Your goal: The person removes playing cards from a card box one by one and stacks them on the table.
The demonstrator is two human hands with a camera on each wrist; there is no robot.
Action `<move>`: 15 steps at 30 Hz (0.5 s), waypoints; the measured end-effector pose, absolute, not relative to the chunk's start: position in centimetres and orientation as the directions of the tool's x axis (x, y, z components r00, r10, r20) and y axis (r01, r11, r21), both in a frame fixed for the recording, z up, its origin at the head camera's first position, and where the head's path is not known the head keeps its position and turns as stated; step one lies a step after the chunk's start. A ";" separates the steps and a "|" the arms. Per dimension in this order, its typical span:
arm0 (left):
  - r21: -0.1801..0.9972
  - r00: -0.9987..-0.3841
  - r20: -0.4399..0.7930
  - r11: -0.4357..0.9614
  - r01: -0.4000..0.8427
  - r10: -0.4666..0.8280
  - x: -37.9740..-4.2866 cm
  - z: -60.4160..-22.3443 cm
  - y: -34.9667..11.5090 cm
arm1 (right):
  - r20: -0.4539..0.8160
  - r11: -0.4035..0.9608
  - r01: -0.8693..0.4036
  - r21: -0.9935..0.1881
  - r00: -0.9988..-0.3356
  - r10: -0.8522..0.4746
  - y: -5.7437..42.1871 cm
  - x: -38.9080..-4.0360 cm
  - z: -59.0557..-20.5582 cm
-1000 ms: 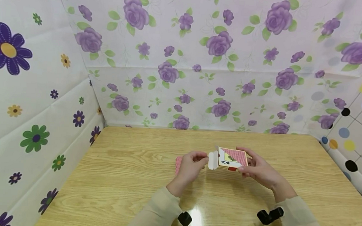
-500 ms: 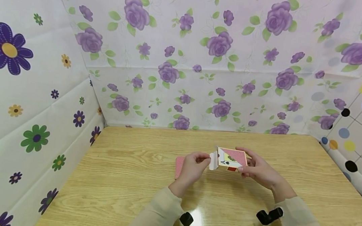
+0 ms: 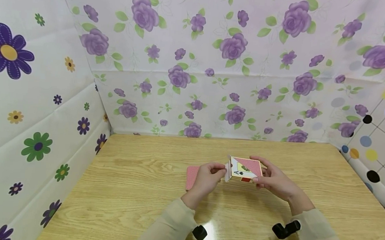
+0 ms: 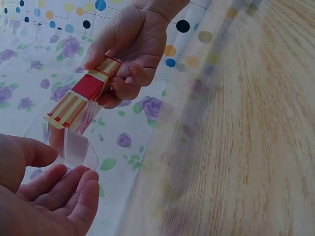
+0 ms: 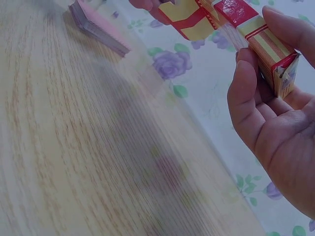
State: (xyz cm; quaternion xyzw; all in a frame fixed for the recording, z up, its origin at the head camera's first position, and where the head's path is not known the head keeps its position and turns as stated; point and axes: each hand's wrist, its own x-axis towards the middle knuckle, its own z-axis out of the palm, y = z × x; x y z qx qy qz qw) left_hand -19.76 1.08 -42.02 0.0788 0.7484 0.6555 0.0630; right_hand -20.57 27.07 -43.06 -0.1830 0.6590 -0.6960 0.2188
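Observation:
My right hand (image 3: pixel 275 179) holds a playing card box (image 3: pixel 246 169) by its far end, raised over the table, thumb along one narrow side and fingers round the other. The box has a red patterned face with an ace on it; its lid flap (image 4: pixel 76 147) stands folded out at the left end. My left hand (image 3: pixel 207 176) has thumb and fingertips at this flap, pinching its edge. In the right wrist view, the flap's yellow and red outer side (image 5: pixel 189 19) shows. A stack of red-backed playing cards (image 3: pixel 191 175) lies on the table, partly hidden behind my left hand.
The wooden table (image 3: pixel 128 188) reaches back to a flowered cloth wall (image 3: pixel 180 108). More patterned cloth stands along the left (image 3: pixel 59 146) and right sides. Black wrist cameras (image 3: pixel 286 229) hang from both sleeves.
My left hand has moved slightly right toward the box, and the lid flap has folded up closer to the box's end. The right hand and the box have hardly moved.

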 end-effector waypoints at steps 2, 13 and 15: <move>0.994 -0.978 0.005 0.110 0.029 0.209 -19.8 -42.1 1.2 | -0.035 -0.029 0.061 -0.998 -0.838 -0.545 27.1 -20.6 -43.1; 0.999 -0.972 -0.046 0.039 -0.038 0.232 -19.8 -42.3 1.6 | -0.039 -0.026 0.064 -0.998 -0.837 -0.546 27.2 -20.5 -43.2; 0.999 -0.971 -0.050 0.013 -0.048 0.235 -19.8 -42.3 1.7 | -0.043 -0.020 0.064 -0.998 -0.840 -0.541 27.1 -20.5 -43.2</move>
